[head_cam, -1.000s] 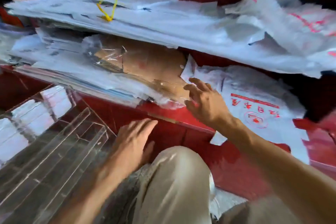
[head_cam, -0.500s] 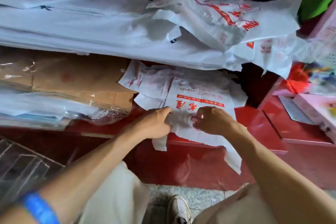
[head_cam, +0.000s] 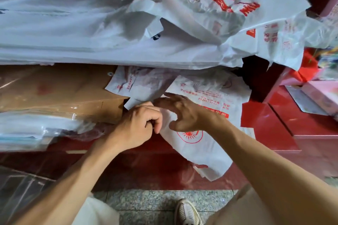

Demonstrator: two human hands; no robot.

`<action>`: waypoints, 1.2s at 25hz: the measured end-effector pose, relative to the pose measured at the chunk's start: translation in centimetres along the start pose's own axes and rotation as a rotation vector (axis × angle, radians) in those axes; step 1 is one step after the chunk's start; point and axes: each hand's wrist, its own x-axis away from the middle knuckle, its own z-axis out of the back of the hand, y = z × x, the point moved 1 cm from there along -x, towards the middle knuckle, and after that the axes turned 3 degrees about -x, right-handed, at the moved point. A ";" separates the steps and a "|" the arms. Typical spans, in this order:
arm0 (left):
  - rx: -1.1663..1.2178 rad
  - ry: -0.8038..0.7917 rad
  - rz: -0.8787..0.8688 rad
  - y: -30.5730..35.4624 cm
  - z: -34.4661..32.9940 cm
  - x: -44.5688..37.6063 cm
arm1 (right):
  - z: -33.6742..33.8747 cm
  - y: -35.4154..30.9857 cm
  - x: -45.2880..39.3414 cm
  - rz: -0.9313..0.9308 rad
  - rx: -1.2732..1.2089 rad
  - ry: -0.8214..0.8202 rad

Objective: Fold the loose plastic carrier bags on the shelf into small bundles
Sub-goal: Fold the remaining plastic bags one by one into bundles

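- Carrier bag (head_cam: 201,144): on red shelf (head_cam: 270,129), hanging over front edge.
- L hand (head_cam: 139,129) pinches bag's left edge; R hand (head_cam: 184,113) spread, fingers relaxed on it.
- Prob. thin, light, slippery, limp; best held at edges/corners.

Brown cardboard (head_cam: 54,89) under clear film, beside a pink box (head_cam: 321,97)

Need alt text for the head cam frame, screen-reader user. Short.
Seen from above, a person's left hand pinches the edge of a white carrier bag with red print on a red shelf, while the right hand rests on it with fingers spread. More loose white bags pile on the shelf above, and brown cardboard lies at left.
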 end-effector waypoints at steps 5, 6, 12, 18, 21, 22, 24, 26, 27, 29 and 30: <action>-0.092 0.070 -0.061 -1.0 0.8 0.4 | 0.4 -1.9 -1.9 0.149 0.096 0.125; -0.105 0.123 -0.015 -1.4 1.1 0.6 | 0.9 -1.9 -1.8 0.083 0.042 0.103; -0.243 0.399 0.176 -2.0 1.9 0.9 | 1.7 2.3 -0.1 -0.369 -0.544 0.248; -0.225 0.222 0.259 -0.3 1.0 1.5 | 2.1 7.5 3.2 -0.969 -0.749 0.797; -0.208 -0.091 0.396 0.5 -0.7 1.5 | 1.8 8.5 4.4 -1.022 -0.516 0.610; -0.175 -0.134 0.454 0.4 -1.2 1.3 | 1.8 8.6 4.5 -1.011 -0.484 0.551; -0.082 -0.140 0.596 -0.2 -1.5 0.3 | 2.1 8.5 4.7 -0.971 -0.534 0.475; 0.056 -0.094 0.734 -1.2 -1.4 -1.3 | 2.7 8.2 5.3 -0.934 -0.641 0.424; 0.124 -0.063 0.791 -1.7 -1.2 -2.1 | 3.0 8.2 5.7 -0.908 -0.659 0.388; 0.239 -0.001 0.865 -3.4 -1.5 -3.5 | 3.4 8.3 6.8 -0.860 -0.670 0.300; 0.298 0.034 0.879 -4.2 -2.0 -3.9 | 3.4 8.4 7.4 -0.843 -0.656 0.247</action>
